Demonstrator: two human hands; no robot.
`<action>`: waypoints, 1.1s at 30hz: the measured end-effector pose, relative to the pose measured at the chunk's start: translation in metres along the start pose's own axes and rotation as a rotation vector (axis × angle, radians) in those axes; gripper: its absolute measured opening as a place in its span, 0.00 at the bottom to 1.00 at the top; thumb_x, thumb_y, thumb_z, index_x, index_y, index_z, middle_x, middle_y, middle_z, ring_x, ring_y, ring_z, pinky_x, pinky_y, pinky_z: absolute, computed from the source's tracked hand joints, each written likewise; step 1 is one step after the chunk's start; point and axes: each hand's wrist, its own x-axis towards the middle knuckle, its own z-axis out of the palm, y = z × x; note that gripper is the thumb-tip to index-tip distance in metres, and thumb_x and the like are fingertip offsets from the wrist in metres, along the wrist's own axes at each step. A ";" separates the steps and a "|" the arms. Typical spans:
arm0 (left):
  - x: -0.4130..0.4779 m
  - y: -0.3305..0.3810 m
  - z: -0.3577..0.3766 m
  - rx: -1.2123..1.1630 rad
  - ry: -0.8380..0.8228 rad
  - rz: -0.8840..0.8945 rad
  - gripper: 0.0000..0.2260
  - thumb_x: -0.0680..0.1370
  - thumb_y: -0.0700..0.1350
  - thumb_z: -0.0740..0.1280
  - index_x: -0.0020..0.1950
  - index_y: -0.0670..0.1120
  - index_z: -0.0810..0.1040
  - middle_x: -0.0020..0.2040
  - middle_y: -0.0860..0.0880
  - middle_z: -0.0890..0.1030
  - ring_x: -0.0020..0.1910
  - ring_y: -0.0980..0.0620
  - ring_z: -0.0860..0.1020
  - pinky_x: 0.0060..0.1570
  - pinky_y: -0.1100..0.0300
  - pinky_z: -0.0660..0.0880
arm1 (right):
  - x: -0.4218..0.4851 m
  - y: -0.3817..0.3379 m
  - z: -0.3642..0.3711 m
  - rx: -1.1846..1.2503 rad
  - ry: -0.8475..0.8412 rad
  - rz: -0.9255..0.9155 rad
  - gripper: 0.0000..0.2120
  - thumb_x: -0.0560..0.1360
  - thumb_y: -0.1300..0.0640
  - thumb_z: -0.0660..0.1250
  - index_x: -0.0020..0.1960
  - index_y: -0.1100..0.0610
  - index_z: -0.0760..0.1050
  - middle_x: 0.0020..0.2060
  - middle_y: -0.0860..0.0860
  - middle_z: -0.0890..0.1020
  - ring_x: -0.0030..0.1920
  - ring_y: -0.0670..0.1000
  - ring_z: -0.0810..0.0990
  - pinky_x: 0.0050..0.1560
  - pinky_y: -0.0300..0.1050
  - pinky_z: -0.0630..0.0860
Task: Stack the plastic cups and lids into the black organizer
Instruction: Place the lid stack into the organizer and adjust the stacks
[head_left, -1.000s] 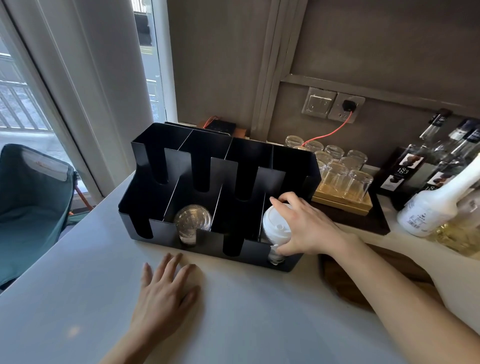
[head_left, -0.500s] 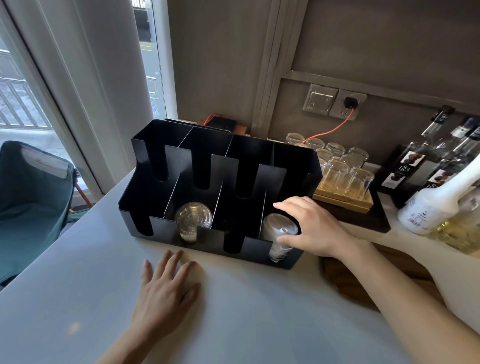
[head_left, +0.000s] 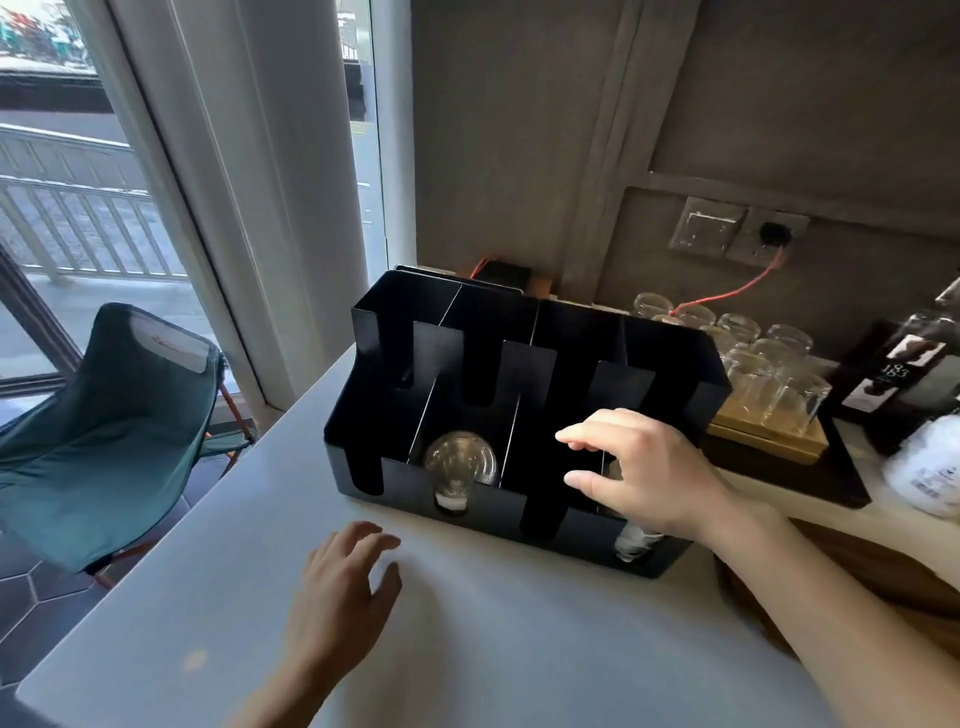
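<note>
Left hand (head_left: 340, 587): flat on the counter (head_left: 519, 634) in front of the black organizer (head_left: 519, 512), grip released, fingers spread, holding nothing.
Clear lids (head_left: 459, 462): stacked on edge in the organizer's second front compartment from the left; lower part shows through the front slot.
Right hand (head_left: 641, 473): above the organizer's right front compartments, grip loose, fingers parted, grasping nothing.
White lids (head_left: 631, 540): in the organizer's rightmost front compartment, mostly hidden behind the right hand; only a pale sliver shows through the slot.
Glasses (head_left: 763, 374): upside down on a tray, right of the organizer.
Bottles (head_left: 914, 374): farther right, cut off by the frame edge.
</note>
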 end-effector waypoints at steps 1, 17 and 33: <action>0.003 -0.008 -0.005 0.029 0.003 -0.009 0.16 0.74 0.54 0.61 0.53 0.51 0.83 0.53 0.52 0.81 0.49 0.47 0.81 0.47 0.52 0.77 | 0.007 -0.006 0.003 0.009 -0.006 -0.004 0.17 0.73 0.50 0.73 0.61 0.49 0.79 0.48 0.43 0.81 0.50 0.44 0.77 0.51 0.45 0.77; 0.025 -0.078 -0.017 0.126 -0.007 0.025 0.13 0.73 0.56 0.63 0.51 0.52 0.81 0.55 0.49 0.78 0.50 0.42 0.74 0.52 0.51 0.66 | 0.092 -0.067 0.077 -0.217 -0.326 0.059 0.13 0.78 0.47 0.62 0.59 0.52 0.77 0.52 0.48 0.78 0.54 0.52 0.77 0.51 0.51 0.78; 0.046 -0.027 -0.042 -0.073 0.260 0.202 0.12 0.74 0.50 0.67 0.52 0.45 0.83 0.51 0.44 0.80 0.50 0.40 0.78 0.47 0.48 0.73 | 0.084 -0.084 0.093 -0.416 -0.332 0.110 0.25 0.71 0.35 0.66 0.54 0.55 0.78 0.49 0.50 0.76 0.49 0.53 0.73 0.54 0.47 0.70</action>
